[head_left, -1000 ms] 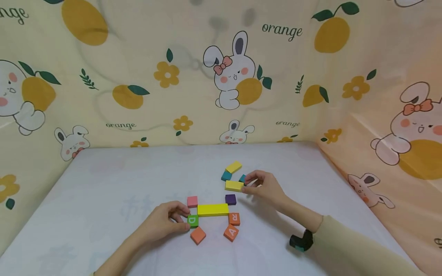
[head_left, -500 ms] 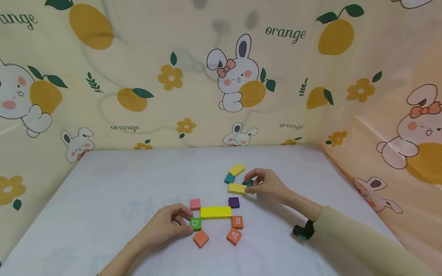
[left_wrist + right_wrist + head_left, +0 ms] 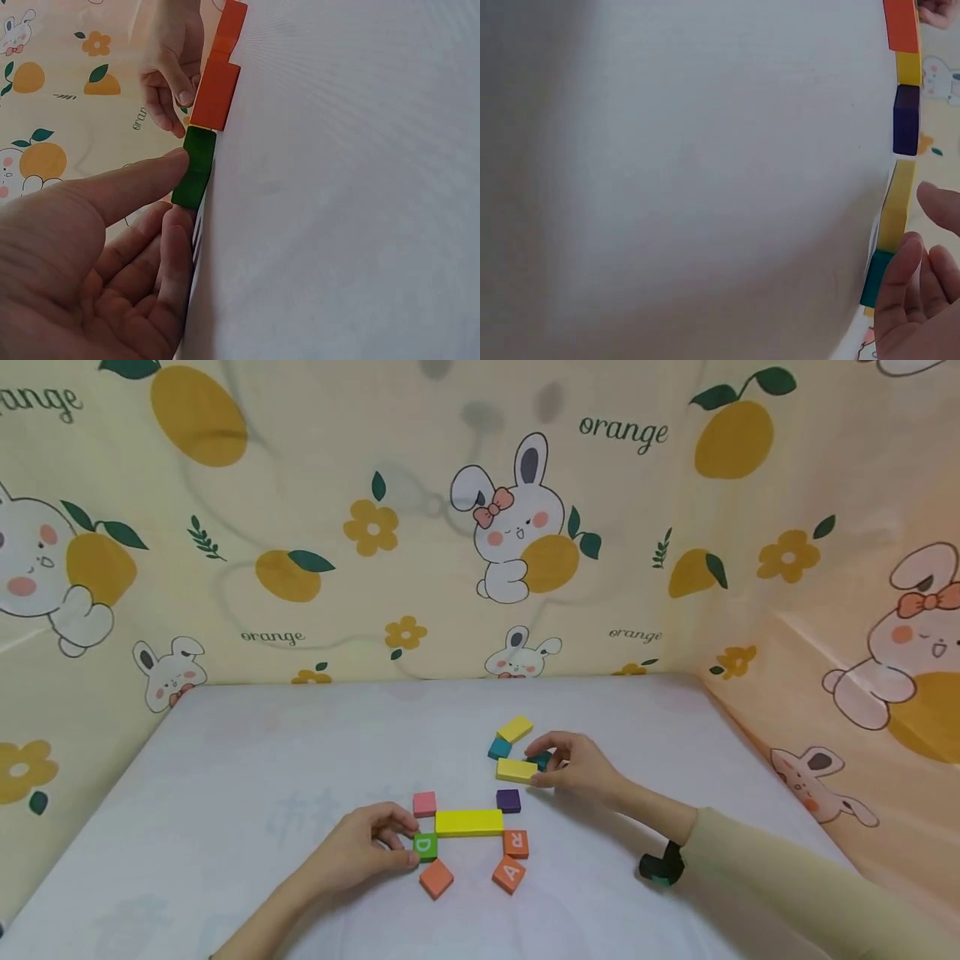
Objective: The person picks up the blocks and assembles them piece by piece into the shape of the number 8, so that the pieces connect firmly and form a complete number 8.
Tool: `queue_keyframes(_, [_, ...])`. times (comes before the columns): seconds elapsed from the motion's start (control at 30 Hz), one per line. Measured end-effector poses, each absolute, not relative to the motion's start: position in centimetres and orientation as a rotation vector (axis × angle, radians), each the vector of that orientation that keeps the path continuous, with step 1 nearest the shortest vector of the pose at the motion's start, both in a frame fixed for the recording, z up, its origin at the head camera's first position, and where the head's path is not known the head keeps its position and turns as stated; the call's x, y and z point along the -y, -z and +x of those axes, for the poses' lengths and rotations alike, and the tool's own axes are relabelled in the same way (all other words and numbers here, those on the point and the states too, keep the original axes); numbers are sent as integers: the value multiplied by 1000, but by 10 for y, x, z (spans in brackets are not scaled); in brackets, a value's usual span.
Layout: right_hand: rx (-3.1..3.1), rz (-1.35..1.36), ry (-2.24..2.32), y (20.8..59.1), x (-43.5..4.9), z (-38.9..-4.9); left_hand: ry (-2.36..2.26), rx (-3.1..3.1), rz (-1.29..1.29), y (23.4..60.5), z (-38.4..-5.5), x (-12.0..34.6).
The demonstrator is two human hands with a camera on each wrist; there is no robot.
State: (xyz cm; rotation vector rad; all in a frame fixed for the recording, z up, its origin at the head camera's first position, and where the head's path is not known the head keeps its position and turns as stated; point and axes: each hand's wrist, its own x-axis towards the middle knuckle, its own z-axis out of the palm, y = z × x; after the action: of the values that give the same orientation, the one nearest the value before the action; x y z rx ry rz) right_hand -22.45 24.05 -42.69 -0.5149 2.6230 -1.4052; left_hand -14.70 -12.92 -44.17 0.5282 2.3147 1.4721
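In the head view my left hand [image 3: 371,846] pinches a green letter block [image 3: 425,847] marked D between thumb and fingertips. A long yellow block [image 3: 468,822] lies beside it. My right hand [image 3: 577,770] is over a teal block [image 3: 538,762], which it partly hides; its fingertips are at the far side. A smaller yellow block [image 3: 516,771] stands against that teal one. In the right wrist view the thumb [image 3: 939,204] hovers apart from the yellow block while the index finger [image 3: 898,281] covers part of the teal block [image 3: 874,277].
Behind lie another yellow block [image 3: 515,729] and a second teal block [image 3: 499,747]. A pink block [image 3: 424,803], a purple block [image 3: 508,801], a plain orange block [image 3: 437,879] and orange blocks lettered R [image 3: 515,843] and A [image 3: 508,874] surround the long yellow one. Printed cloth walls [image 3: 420,568] enclose the table.
The teal block at my right hand has shifted nearer to the small yellow block. My right thumb has spread away from the fingers. My left hand stays at the green block.
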Motion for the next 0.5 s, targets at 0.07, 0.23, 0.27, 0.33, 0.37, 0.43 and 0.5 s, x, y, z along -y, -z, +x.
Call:
queue_keyframes(0.07, [-2630,-513,1402,429,-239,-225,-1469,-2314,534,442,-147,129])
queue_keyframes(0.23, [-2646,-484,1364,430,-235,-224,-1464,-2316,538,442,-148,129])
queue_keyframes(0.27, [-2651,-482,1350,430,-234,-223,-1463,-2317,537,442,-148,129])
queue_keyframes(0.33, [-2656,-482,1330,430,-232,-222,-1454,-2322,535,441,-148,129])
queue_keyframes(0.37, [-2661,-485,1324,429,-232,-221,-1453,-2323,534,441,-148,129])
queue_keyframes(0.43, [-2671,-488,1309,429,-230,-221,-1454,-2323,531,441,-148,129])
queue_keyframes(0.5, [-2678,-498,1298,429,-230,-221,-1454,-2325,529,441,-148,129])
